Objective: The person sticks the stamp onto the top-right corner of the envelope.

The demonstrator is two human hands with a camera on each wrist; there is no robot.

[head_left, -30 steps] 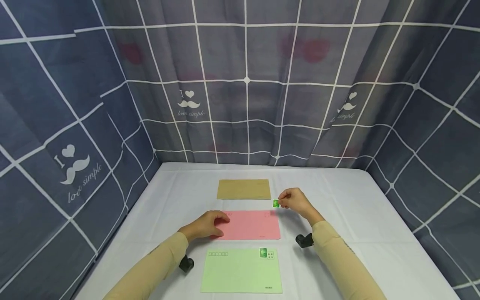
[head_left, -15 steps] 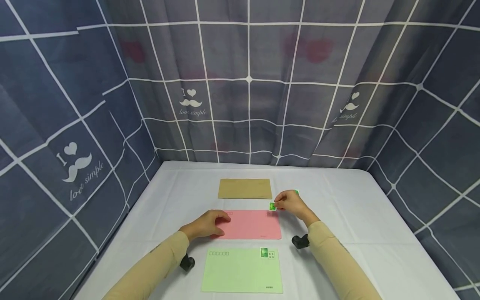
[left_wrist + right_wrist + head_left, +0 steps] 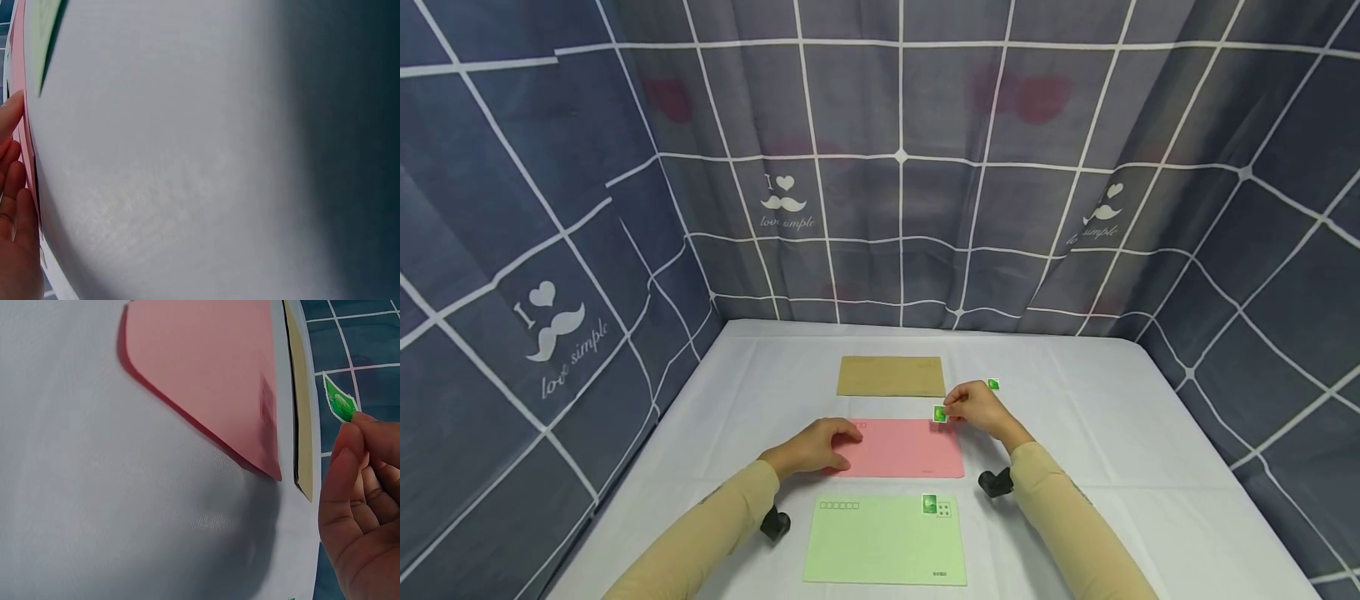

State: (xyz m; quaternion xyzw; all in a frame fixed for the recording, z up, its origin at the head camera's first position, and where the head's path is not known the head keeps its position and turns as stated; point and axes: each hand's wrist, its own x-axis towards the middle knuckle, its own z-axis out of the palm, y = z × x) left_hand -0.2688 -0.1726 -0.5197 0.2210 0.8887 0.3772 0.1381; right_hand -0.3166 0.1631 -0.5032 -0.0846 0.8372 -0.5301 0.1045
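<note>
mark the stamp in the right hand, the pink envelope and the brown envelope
Held stamp (image 3: pixel 340 402), right wrist view, green printed face
Pink envelope (image 3: pixel 904 451), head view, middle of uncovered front
Brown envelope (image 3: pixel 891 377), head view, middle

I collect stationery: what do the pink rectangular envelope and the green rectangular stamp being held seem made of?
The pink rectangular envelope: apparently matte paper, thin-edged and without glare. The green rectangular stamp: probably printed paper, a thin sheet with a white border; finish unclear.

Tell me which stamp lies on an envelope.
The stamp on the green envelope; the right hand pinches the second stamp, and the third stamp lies on the table.
</note>
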